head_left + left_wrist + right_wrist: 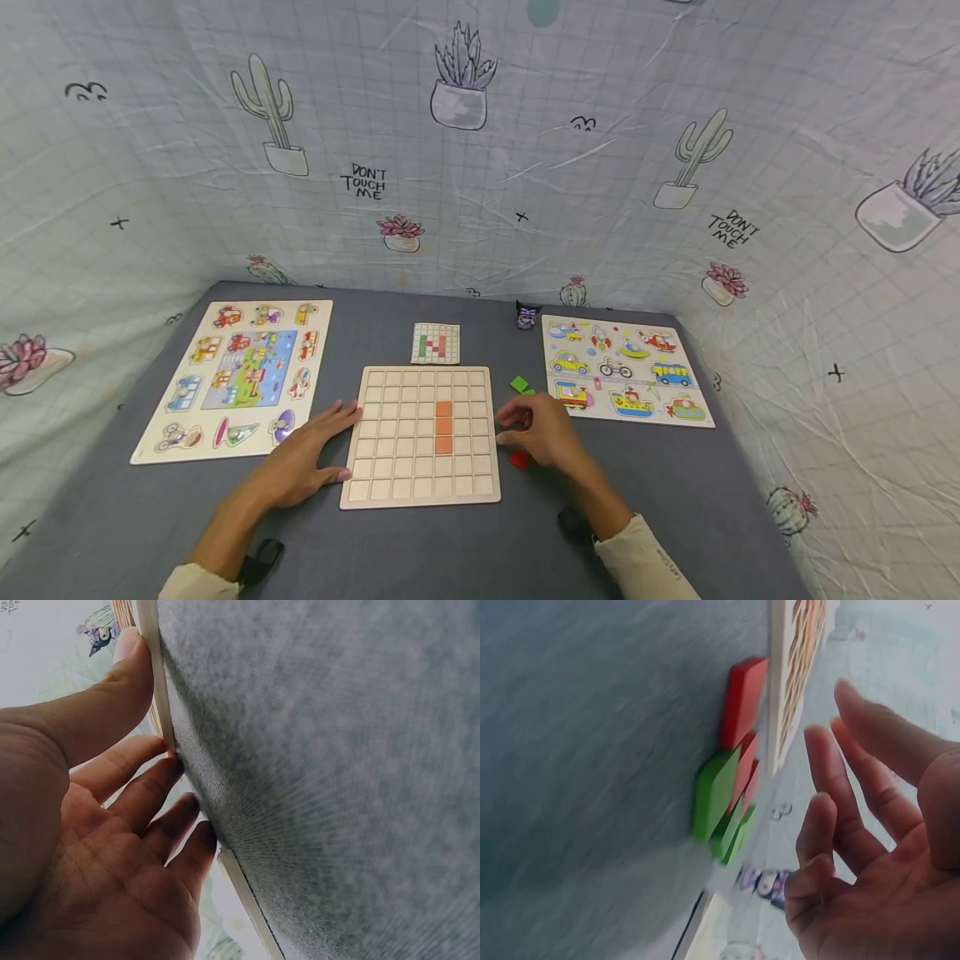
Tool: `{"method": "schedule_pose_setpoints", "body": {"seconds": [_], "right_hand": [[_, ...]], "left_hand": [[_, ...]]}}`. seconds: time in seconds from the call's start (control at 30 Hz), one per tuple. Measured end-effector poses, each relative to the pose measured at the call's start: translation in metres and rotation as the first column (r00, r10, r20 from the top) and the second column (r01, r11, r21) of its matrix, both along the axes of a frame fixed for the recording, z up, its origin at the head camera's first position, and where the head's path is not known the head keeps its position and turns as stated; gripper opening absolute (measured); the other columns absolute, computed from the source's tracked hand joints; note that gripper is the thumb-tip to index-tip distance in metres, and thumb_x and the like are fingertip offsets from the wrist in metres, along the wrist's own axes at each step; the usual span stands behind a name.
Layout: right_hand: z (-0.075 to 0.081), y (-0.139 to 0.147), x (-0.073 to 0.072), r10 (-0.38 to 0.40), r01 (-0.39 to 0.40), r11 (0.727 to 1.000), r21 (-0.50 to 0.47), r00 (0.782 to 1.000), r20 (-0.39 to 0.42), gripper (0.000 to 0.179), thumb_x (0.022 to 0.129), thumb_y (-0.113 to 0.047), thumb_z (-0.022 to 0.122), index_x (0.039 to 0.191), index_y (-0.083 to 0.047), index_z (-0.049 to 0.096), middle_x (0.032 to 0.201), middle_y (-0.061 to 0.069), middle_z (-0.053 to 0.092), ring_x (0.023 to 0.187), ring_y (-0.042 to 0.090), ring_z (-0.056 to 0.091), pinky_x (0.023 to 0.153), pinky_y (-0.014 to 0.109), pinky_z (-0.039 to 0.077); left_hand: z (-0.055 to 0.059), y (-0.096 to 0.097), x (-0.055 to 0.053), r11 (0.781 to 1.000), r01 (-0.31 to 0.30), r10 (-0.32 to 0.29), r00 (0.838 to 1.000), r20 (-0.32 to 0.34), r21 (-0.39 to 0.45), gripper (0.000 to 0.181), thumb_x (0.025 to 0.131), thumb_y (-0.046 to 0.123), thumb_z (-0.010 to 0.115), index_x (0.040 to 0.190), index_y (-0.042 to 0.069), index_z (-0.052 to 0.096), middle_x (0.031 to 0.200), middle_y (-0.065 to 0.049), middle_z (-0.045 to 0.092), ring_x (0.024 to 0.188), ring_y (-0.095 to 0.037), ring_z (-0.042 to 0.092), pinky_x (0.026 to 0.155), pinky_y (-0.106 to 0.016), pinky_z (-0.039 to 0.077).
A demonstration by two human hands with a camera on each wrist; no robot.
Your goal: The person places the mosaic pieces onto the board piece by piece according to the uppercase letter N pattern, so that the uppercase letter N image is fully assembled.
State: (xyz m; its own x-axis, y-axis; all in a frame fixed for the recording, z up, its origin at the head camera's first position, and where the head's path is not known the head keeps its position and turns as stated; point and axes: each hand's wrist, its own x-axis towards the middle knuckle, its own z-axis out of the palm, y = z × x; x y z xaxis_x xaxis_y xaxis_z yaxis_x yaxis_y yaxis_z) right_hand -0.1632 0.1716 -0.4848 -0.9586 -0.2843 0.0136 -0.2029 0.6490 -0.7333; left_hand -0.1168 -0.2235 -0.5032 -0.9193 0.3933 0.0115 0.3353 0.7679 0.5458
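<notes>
A square wooden grid board (420, 437) lies flat in the middle, with three orange tiles (444, 427) in one column of its cells. My left hand (300, 462) rests at the board's left edge, thumb and fingers spread and touching it. Beside the right edge, my right hand (546, 429) hovers over loose tiles, its fingers bent loosely with a gap between thumb and fingertips. The right wrist view shows nothing held there. Red tiles (743, 701) and green tiles (715, 793) lie on the table below it; the hand partly hides them in the head view.
Behind the board lies a small pattern card (437, 343) with coloured squares. A large picture puzzle (195, 425) lies at the left and a vehicle puzzle (622, 392) at the right. A small dark figurine (527, 315) stands near the back cloth (465, 192).
</notes>
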Motion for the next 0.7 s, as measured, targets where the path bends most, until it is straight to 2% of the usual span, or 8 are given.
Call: {"method": "schedule_pose_setpoints", "body": {"seconds": [0.23,0.5,0.7], "right_hand": [[-0.004,0.022,0.009,0.035,-0.038,0.996,0.082,0.999,0.04,0.025,0.076,-0.01,0.096,0.096,-0.016,0.083,0.095,-0.002,0.077,0.085,0.02,0.063,0.071,0.024,0.048],[-0.008,0.029,0.018,0.129,-0.132,0.974,0.182,0.991,0.03,0.03,0.077,-0.006,0.095,0.1,-0.022,0.083,0.097,-0.009,0.073,0.1,0.014,0.061,0.09,0.036,0.052],[-0.009,0.028,0.017,0.14,-0.14,0.97,0.2,0.99,0.017,0.027,0.079,-0.007,0.094,0.1,-0.021,0.084,0.089,-0.007,0.07,0.095,0.013,0.058,0.084,0.034,0.049]], "left_hand": [[0.0,0.0,0.0,1.0,-0.003,0.003,1.0,0.004,0.0,0.088,0.085,0.021,0.09,0.161,0.008,0.047,0.17,-0.015,0.042,0.158,-0.049,0.032,0.118,-0.071,0.035],[0.0,0.001,0.0,1.0,-0.007,0.007,1.0,0.006,-0.002,0.088,0.085,0.022,0.09,0.161,0.009,0.048,0.17,-0.015,0.042,0.158,-0.049,0.032,0.119,-0.071,0.034],[0.001,0.001,0.0,1.0,-0.01,0.01,1.0,0.006,0.004,0.088,0.085,0.021,0.09,0.161,0.009,0.048,0.17,-0.015,0.042,0.158,-0.048,0.032,0.119,-0.071,0.035]]}}
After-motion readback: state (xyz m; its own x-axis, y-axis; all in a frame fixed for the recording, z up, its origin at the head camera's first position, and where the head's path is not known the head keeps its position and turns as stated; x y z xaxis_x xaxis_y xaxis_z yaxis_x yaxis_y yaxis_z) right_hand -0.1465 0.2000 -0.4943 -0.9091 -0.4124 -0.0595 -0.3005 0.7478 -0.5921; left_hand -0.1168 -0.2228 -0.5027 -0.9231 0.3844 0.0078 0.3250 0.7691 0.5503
